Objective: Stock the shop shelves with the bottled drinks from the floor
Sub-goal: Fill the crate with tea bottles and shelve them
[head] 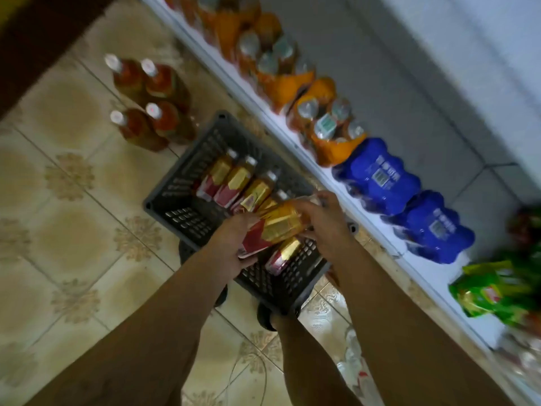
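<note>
Patterned beige tile floor in a dim shop aisle, shot's a bit blurry. The bottle with the gold-and-red label is up in the air, lying sideways just above the grey plastic crate. The left hand has the base end with its fingers curled under it, and the right hand is over the cap end with its fingers wrapped round. Under it, more of the same labelled bottles lie side by side in the crate, caps pointing toward the shelf. The crate sits on the floor right up against the low white shelf. On the shelf there's a row of orange shrink-wrapped packs, then blue packs, then green packs. Four amber bottles stand on the tiles just beyond the crate. Some crumpled clear wrap is on the floor by the right forearm.
</note>
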Demonstrator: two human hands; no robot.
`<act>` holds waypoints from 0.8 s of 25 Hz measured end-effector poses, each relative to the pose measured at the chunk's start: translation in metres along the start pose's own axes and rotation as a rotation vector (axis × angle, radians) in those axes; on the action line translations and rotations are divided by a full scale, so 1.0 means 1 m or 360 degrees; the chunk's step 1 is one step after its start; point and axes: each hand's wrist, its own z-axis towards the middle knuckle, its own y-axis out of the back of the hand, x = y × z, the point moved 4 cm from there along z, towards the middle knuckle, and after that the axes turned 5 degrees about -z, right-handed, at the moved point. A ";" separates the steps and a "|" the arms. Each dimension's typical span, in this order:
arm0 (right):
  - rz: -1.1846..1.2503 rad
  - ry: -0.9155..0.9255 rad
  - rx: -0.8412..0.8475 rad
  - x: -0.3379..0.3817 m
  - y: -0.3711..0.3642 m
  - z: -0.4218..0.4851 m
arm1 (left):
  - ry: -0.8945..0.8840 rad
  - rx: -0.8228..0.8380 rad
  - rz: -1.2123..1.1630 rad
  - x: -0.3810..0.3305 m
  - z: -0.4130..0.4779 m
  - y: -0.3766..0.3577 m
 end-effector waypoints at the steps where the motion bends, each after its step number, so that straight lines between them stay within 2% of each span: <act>1: 0.0086 0.0027 0.0009 0.019 0.002 -0.035 | -0.0091 0.0008 0.0044 -0.010 -0.039 0.006; 5: 0.0221 0.0292 -0.0081 0.107 0.008 -0.169 | -0.0321 0.0144 0.0055 -0.047 -0.179 0.024; 7: 0.0277 0.0379 -0.0023 0.145 0.010 -0.233 | -0.0391 0.0156 0.0084 -0.062 -0.247 0.039; 11: 0.0314 0.0624 0.0206 0.213 0.006 -0.340 | -0.0799 0.0284 0.0297 -0.087 -0.347 0.068; 15: 0.0244 0.0838 0.0371 0.245 -0.001 -0.411 | -0.1292 0.0280 0.0657 -0.103 -0.410 0.097; 18: 0.0304 0.0925 0.0446 0.261 -0.006 -0.451 | -0.1537 0.0275 0.0692 -0.115 -0.443 0.107; 20: 0.0284 0.1031 0.0399 0.276 -0.005 -0.477 | -0.1701 0.0305 0.0680 -0.124 -0.464 0.105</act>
